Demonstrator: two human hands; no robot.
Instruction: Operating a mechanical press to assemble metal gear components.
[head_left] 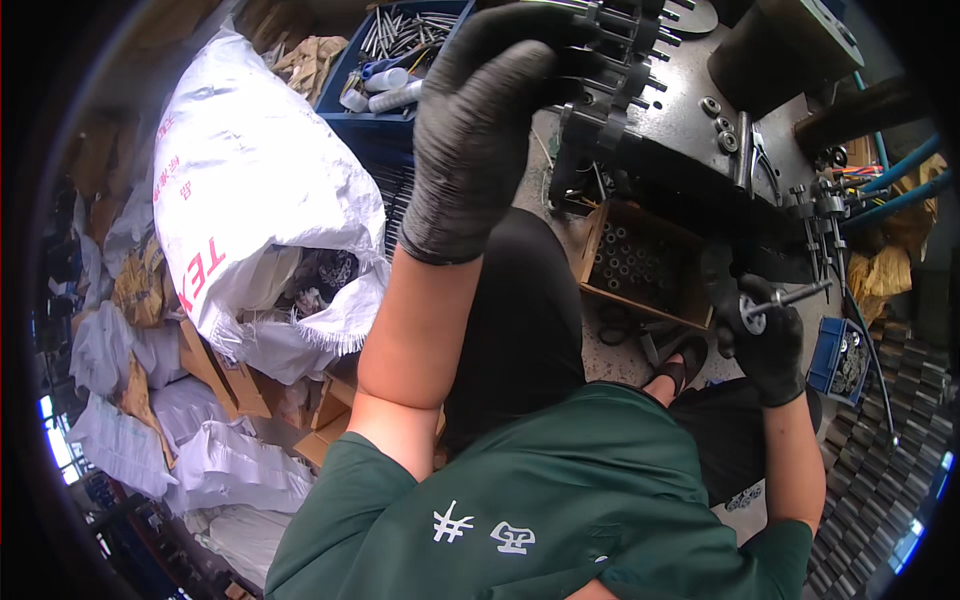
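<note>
Left hand (478, 120), in a black glove, is up high on the black machine assembly (610, 70) at the edge of the dark metal worktop (690, 110), fingers curled around its pegged black part. Right hand (768, 335), also gloved, sits low beside the worktop, fingers closed around a metal pin with a round silver wheel (770, 305) on it, the pin pointing out to the right. Between the hands, an open cardboard box of small dark rings (640, 262) sits under the worktop edge, a blue bin (838, 358) lies just right of the right hand, and a big white sack (250, 170) is off to the left.
</note>
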